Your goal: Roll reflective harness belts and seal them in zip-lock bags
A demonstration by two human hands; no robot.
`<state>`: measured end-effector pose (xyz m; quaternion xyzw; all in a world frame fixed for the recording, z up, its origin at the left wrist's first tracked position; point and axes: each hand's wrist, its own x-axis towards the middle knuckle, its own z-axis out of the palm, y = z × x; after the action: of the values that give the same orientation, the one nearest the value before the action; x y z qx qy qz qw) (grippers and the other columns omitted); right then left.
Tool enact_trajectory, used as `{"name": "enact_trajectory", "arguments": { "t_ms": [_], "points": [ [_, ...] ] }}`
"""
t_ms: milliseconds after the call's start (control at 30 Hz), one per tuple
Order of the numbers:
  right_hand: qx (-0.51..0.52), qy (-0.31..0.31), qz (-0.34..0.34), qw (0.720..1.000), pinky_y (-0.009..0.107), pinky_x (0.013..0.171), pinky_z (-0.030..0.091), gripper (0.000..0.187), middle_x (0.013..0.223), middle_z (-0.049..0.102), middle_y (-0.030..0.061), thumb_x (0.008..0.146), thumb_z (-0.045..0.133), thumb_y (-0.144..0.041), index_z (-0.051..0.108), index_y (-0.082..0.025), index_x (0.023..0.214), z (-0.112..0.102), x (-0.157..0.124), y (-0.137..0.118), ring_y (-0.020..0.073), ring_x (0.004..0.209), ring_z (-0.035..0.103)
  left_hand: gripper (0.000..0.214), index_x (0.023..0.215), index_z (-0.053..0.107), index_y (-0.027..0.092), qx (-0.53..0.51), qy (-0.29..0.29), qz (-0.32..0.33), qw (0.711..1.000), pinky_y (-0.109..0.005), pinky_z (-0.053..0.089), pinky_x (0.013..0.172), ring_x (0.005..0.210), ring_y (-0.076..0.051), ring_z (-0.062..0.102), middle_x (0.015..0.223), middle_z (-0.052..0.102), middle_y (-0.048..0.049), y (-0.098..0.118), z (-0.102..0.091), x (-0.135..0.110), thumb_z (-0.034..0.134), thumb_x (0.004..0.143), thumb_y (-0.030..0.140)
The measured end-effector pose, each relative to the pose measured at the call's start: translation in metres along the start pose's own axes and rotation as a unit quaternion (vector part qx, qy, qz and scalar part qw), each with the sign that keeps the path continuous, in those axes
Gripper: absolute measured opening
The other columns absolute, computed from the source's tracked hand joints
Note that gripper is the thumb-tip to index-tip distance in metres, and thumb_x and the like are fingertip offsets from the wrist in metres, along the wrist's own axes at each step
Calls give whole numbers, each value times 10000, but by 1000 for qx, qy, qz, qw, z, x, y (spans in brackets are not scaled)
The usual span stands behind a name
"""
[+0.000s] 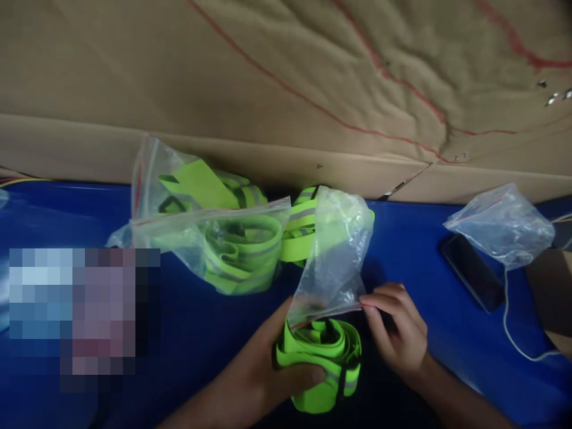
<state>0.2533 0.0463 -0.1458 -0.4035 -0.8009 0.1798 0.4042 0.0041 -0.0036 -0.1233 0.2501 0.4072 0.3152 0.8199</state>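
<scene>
My left hand is closed around a rolled neon-green reflective strap, its thumb lying across the front of the roll. Grey stripes and a black piece show on the strap. Directly above the roll is a clear zip bag with its mouth towards me. Between thumb and fingertips, my right hand pinches the right corner of that bag's mouth. The bag's left corner reaches my left hand, whose other fingers are partly hidden behind the bag and strap.
Another clear zip bag with rolled green straps lies at left, beside a loose strap bundle. On the right are a crumpled clear bag, a black phone and a white cable. Brown cardboard borders the blue table.
</scene>
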Motion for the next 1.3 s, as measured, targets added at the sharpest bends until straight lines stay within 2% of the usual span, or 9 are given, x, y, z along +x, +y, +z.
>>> {"name": "enact_trajectory", "arguments": {
  "t_ms": [233,400,633,767,867,1000,1167,1233,1300],
  "points": [
    [10,-11,13,1000,352,718,522,287,906,666,56,892,638,10,689,-177,1105,0,5,-1,186,824,625,642,1307,637,496,-37,-23,-4,999,-391,548,1008,1206,-261,693,1259,728,21,3,-2,4,910,762,295],
    [6,-1,39,999,323,733,539,257,935,690,44,927,654,-33,702,-209,1108,1,2,-1,173,862,658,682,1304,628,413,-12,7,11,1000,-334,557,944,1127,-241,712,1209,732,14,3,0,6,945,716,279],
    [23,3,59,998,337,757,567,153,964,693,49,975,667,-164,710,-230,1107,3,1,3,181,861,667,735,1318,617,330,9,77,46,996,-363,575,923,1118,-282,714,1195,741,-23,5,9,2,963,669,316],
    [11,-23,33,999,365,804,580,161,1025,717,66,978,695,-237,721,-228,1137,4,2,1,196,908,681,740,1308,599,294,48,88,83,992,-376,575,966,1188,-300,689,1253,719,-41,0,11,1,962,665,331],
    [10,9,10,1000,351,790,568,113,956,727,45,984,676,-176,734,-229,1065,2,1,-4,181,865,684,876,1413,456,289,72,82,96,989,-379,582,985,1230,-287,673,1322,683,-59,-8,13,1,952,692,321],
    [-86,53,-106,989,359,789,527,241,970,734,48,952,705,-115,724,-247,1152,-7,-2,-7,188,858,686,1034,1483,330,272,98,68,97,988,-394,590,977,1200,-280,687,1319,667,-91,-14,17,-1,966,669,319],
    [-226,-17,-159,961,365,760,489,251,980,747,81,986,646,-117,698,-200,1217,-14,-2,-7,209,865,689,1199,1534,330,293,117,55,6,992,-438,602,911,1042,-291,736,1108,712,-61,-6,18,-7,1016,551,305],
    [-202,-43,-157,966,366,766,499,230,996,748,85,989,637,-111,701,-184,1198,-13,-2,-10,210,875,690,1167,1511,376,289,107,74,11,991,-444,603,906,1050,-303,736,1119,717,-66,-2,16,-7,1021,538,301],
    [-130,-28,-134,982,356,785,523,218,997,747,74,977,653,-94,703,-183,1169,-12,-3,-15,198,879,690,1107,1473,415,273,95,88,42,991,-445,605,903,1074,-315,732,1149,724,-79,1,13,-6,1021,547,308]
  ]
}}
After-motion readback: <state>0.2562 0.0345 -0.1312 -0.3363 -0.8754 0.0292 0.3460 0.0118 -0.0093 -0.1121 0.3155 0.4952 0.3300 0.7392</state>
